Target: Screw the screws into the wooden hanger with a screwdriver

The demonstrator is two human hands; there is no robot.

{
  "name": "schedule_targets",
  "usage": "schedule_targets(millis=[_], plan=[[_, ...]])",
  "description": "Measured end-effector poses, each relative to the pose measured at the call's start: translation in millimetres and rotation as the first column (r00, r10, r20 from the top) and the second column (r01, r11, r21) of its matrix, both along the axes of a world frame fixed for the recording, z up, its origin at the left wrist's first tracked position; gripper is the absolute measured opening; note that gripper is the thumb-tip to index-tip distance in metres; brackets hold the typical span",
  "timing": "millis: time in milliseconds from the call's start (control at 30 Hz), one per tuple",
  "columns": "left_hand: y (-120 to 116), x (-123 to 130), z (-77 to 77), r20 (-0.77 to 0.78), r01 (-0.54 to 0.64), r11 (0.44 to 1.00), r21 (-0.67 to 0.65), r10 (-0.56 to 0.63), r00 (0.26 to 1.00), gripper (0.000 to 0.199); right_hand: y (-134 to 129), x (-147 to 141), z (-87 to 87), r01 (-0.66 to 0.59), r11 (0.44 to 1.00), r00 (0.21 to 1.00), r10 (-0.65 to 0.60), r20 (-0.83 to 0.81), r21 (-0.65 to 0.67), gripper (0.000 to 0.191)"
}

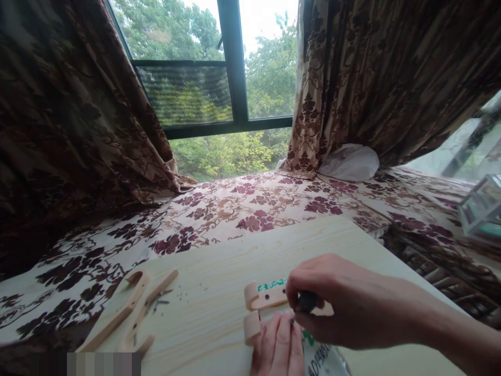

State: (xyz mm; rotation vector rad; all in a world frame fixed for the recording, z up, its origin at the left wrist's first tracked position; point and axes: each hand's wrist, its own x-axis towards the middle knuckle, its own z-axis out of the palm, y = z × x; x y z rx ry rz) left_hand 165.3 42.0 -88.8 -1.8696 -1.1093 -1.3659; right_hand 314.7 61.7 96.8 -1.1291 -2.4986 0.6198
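My left hand [278,345] lies over a pale wooden hook [252,329], its fingers together and bearing down on it; most of that piece is hidden beneath them. Above my fingertips, my right hand [336,297] is closed around a dark-handled tool [307,301] that looks like a screwdriver. A small dark tip or screw head shows by my left fingers. Just beyond lies a second curved wooden piece [267,296] with dark holes. Under both pieces is a white plastic bag [321,360] with green print and black lettering.
Two more wooden hooks [119,313] [156,292] rest on the left of the pale wooden board [211,277], with several screws [158,302] beside them. Behind are a floral cloth [250,203], curtains [309,120] and a window. A clear box [483,209] stands at the right.
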Motion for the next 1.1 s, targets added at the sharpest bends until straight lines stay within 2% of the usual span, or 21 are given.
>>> schedule_targets(millis=[33, 167, 233, 367, 467, 533, 667, 767, 867, 967, 1033, 1100], plan=[[-1.6, -0.1, 0.7, 0.036, 0.007, 1.0, -0.013, -0.007, 0.999, 0.024, 1.4, 0.7, 2.6, -0.048, 0.999, 0.999, 0.048, 0.006, -0.008, 0.011], [-9.8, -5.2, 6.6, -0.18, 0.069, 0.986, -0.152, -0.096, 0.979, 0.044, 9.9, 3.1, 16.9, -0.214, 0.975, 0.971, 0.219, 0.096, -0.064, 0.015], [-13.6, -6.6, 10.3, -0.167, 0.067, 0.98, -0.189, -0.099, 0.981, 0.053, 15.2, 3.0, 24.6, -0.242, 0.966, 0.954, 0.254, 0.158, -0.091, 0.015], [-17.8, -8.6, 22.3, -0.157, 0.068, 0.965, -0.254, -0.11, 0.982, 0.052, 24.7, -1.1, 36.2, -0.263, 0.954, 0.921, 0.292, 0.258, -0.142, 0.015], [-18.3, -13.6, 35.0, -0.263, 0.06, 0.967, -0.248, -0.127, 0.956, 0.049, 29.2, -4.7, 39.4, -0.271, 0.946, 0.909, 0.313, 0.276, -0.181, 0.016], [-18.6, -15.8, 40.8, -0.356, 0.085, 0.961, -0.261, -0.178, 0.917, 0.047, 30.8, -5.6, 39.2, -0.287, 0.938, 0.902, 0.333, 0.275, -0.195, 0.016], [-21.0, -11.1, 38.3, -0.22, 0.036, 0.965, -0.258, -0.095, 0.971, 0.052, 31.7, -3.8, 36.9, -0.326, 0.921, 0.89, 0.375, 0.259, -0.214, 0.017], [-23.0, -4.9, 30.0, -0.181, 0.064, 0.96, -0.271, -0.116, 0.977, 0.051, 31.4, -2.3, 38.1, -0.31, 0.918, 0.897, 0.369, 0.245, -0.248, 0.017], [-23.8, -2.3, 25.5, -0.173, 0.08, 0.951, -0.299, -0.137, 0.975, 0.048, 31.1, -2.6, 43.8, -0.258, 0.945, 0.901, 0.311, 0.303, -0.203, 0.017], [-22.5, -6.5, 29.9, -0.178, 0.066, 0.955, -0.29, -0.122, 0.976, 0.045, 30.8, -4.1, 49.4, -0.253, 0.963, 0.877, 0.27, 0.397, -0.096, 0.018], [-21.0, -13.6, 37.0, -0.244, 0.059, 0.958, -0.279, -0.131, 0.961, 0.043, 30.3, -5.5, 49.8, -0.285, 0.957, 0.857, 0.278, 0.434, -0.051, 0.018], [-19.8, -21.8, 43.6, -0.401, 0.069, 0.95, -0.303, -0.193, 0.895, 0.048, 29.7, -7.5, 47.4, -0.325, 0.945, 0.839, 0.301, 0.454, -0.025, 0.018]])
